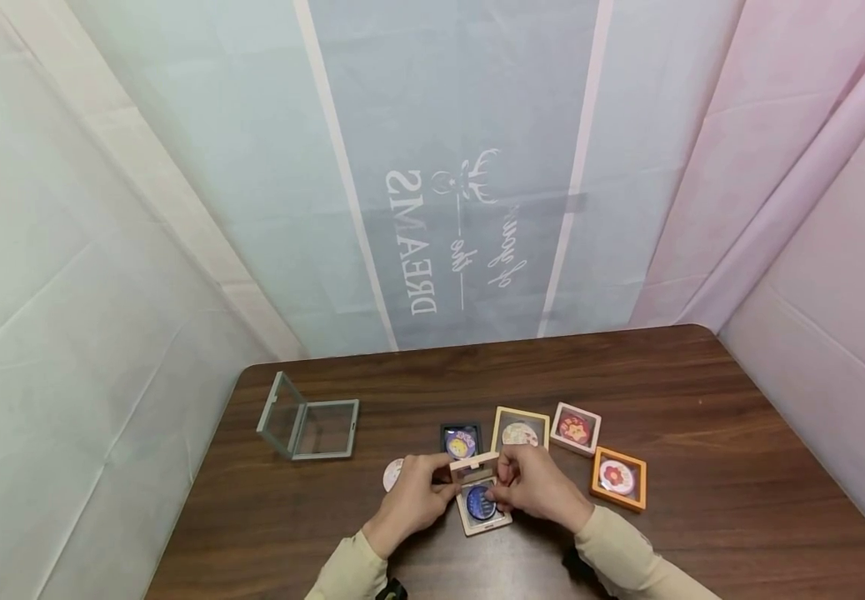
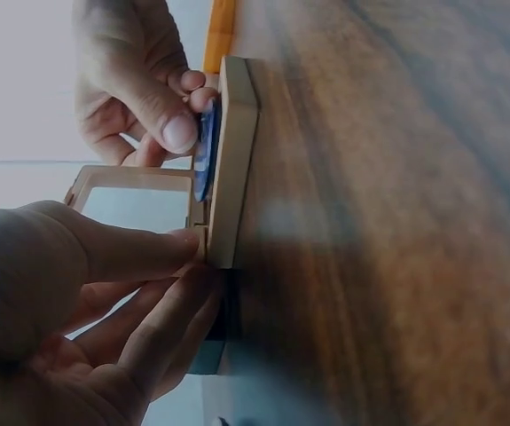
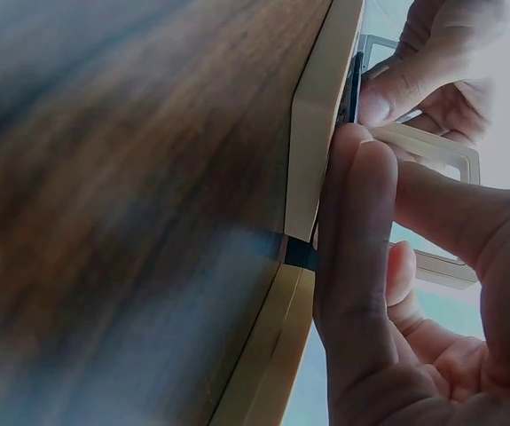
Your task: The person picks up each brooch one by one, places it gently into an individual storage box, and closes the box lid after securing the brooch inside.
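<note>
A cream hinged display case [image 1: 487, 527] lies on the table with its framed lid [image 2: 135, 177] raised. Inside the base sits a round blue badge [image 1: 481, 502], seen edge-on and slightly tilted in the left wrist view. My left hand [image 1: 419, 493] grips the case beside the hinge, thumb [image 2: 148, 253] on the inner side and fingers on the outside. With thumb and index finger my right hand [image 1: 537, 486] pinches the badge at its right edge. From the right wrist view, the right fingertips [image 3: 374, 160] lie along the case edge, close to the dark badge rim [image 3: 355, 89].
Behind the hands stand a black case [image 1: 444, 435] and a yellow case [image 1: 498, 425], with a pink case [image 1: 592, 439] and an orange case [image 1: 639, 492] to the right, all holding round badges. A loose white badge [image 1: 392, 474] lies left; farther left stands an opened grey case [image 1: 323, 455].
</note>
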The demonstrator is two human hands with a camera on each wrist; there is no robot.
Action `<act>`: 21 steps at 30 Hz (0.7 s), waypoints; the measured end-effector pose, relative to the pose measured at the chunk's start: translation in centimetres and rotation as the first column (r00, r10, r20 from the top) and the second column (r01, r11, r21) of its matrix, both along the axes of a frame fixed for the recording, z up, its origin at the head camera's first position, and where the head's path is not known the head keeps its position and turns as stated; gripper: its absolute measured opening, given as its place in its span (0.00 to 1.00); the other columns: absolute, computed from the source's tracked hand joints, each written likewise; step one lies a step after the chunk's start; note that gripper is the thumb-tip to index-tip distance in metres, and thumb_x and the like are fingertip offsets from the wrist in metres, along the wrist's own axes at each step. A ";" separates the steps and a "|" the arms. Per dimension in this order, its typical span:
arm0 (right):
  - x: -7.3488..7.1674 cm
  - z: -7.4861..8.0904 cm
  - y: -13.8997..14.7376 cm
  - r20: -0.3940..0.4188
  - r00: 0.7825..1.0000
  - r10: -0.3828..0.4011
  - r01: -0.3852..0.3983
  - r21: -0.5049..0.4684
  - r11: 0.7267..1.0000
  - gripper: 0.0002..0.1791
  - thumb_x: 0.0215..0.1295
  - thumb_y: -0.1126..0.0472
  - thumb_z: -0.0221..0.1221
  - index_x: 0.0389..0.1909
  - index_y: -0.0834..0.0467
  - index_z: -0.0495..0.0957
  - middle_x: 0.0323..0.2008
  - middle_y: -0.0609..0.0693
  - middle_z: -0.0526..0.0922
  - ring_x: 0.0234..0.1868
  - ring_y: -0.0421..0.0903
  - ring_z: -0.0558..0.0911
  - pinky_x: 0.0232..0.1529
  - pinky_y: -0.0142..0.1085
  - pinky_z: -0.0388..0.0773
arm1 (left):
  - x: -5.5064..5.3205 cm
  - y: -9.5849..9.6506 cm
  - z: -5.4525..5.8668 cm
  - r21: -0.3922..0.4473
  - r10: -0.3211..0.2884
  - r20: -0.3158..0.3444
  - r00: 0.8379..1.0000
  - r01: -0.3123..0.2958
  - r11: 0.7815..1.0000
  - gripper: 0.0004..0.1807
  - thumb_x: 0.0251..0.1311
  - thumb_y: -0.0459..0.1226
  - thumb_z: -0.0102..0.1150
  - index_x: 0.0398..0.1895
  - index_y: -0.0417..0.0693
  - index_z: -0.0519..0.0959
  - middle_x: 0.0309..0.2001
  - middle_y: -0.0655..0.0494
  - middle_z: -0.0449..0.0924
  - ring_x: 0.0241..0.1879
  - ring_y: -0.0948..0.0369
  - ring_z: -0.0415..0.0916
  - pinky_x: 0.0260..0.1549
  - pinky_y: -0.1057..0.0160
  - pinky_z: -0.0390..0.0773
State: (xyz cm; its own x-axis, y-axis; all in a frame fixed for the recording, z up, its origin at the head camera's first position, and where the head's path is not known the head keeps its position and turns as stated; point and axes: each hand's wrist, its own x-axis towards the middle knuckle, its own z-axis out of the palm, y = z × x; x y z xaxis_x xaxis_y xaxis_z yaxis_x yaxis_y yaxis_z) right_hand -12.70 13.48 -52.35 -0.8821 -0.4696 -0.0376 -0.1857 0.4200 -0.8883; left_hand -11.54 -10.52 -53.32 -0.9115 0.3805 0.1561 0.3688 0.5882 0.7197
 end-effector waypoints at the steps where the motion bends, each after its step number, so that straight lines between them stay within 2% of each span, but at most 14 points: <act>1: 0.0 0.0 0.0 0.000 1.000 -0.001 0.001 0.006 1.000 0.19 0.59 0.70 0.77 0.27 0.64 0.72 0.20 0.46 0.83 0.20 0.36 0.83 0.21 0.29 0.79 | 0.0 -0.1 0.1 0.003 -0.003 0.002 1.000 0.003 1.000 0.08 0.61 0.27 0.74 0.34 0.50 0.86 0.32 0.59 0.89 0.34 0.72 0.84 0.35 0.71 0.83; 6: 0.1 0.2 0.2 -0.015 1.000 -0.006 0.007 0.037 0.999 0.19 0.59 0.66 0.78 0.27 0.63 0.73 0.19 0.45 0.83 0.19 0.37 0.83 0.19 0.30 0.78 | 0.2 -0.5 0.7 0.084 -0.027 0.071 0.997 0.021 0.996 0.05 0.65 0.27 0.70 0.38 0.46 0.86 0.40 0.51 0.91 0.43 0.62 0.90 0.42 0.70 0.85; 10: 0.4 0.3 0.7 -0.089 0.996 0.005 0.003 0.094 0.996 0.18 0.56 0.62 0.81 0.28 0.59 0.77 0.21 0.42 0.83 0.21 0.33 0.80 0.22 0.30 0.78 | 0.5 -1.0 1.2 0.165 -0.038 0.127 0.991 0.016 0.986 0.06 0.71 0.31 0.68 0.47 0.46 0.88 0.47 0.49 0.91 0.49 0.55 0.91 0.48 0.66 0.86; 13: 0.8 0.4 1.0 -0.128 0.991 0.032 -0.015 0.128 0.992 0.16 0.54 0.61 0.82 0.28 0.57 0.80 0.23 0.41 0.82 0.23 0.31 0.78 0.26 0.29 0.78 | 0.7 -1.2 1.6 0.181 -0.015 0.135 0.991 -0.010 0.983 0.07 0.73 0.36 0.67 0.50 0.52 0.89 0.49 0.53 0.91 0.49 0.57 0.90 0.48 0.64 0.87; 16: 1.2 0.4 1.1 -0.122 0.991 0.047 -0.030 0.133 0.991 0.16 0.51 0.60 0.83 0.29 0.57 0.82 0.23 0.40 0.82 0.24 0.30 0.78 0.27 0.29 0.78 | 0.7 -1.3 2.0 0.180 0.008 0.120 0.993 -0.030 0.983 0.07 0.74 0.40 0.67 0.50 0.57 0.90 0.48 0.57 0.91 0.48 0.62 0.90 0.47 0.64 0.86; 21: 1.5 0.2 1.2 -0.113 0.993 0.042 -0.027 0.132 0.991 0.19 0.44 0.61 0.86 0.29 0.57 0.82 0.22 0.41 0.81 0.24 0.31 0.78 0.27 0.29 0.77 | 0.6 -1.2 2.5 0.144 0.026 0.089 0.996 -0.039 0.989 0.07 0.76 0.43 0.65 0.49 0.59 0.90 0.47 0.62 0.91 0.48 0.65 0.88 0.49 0.62 0.85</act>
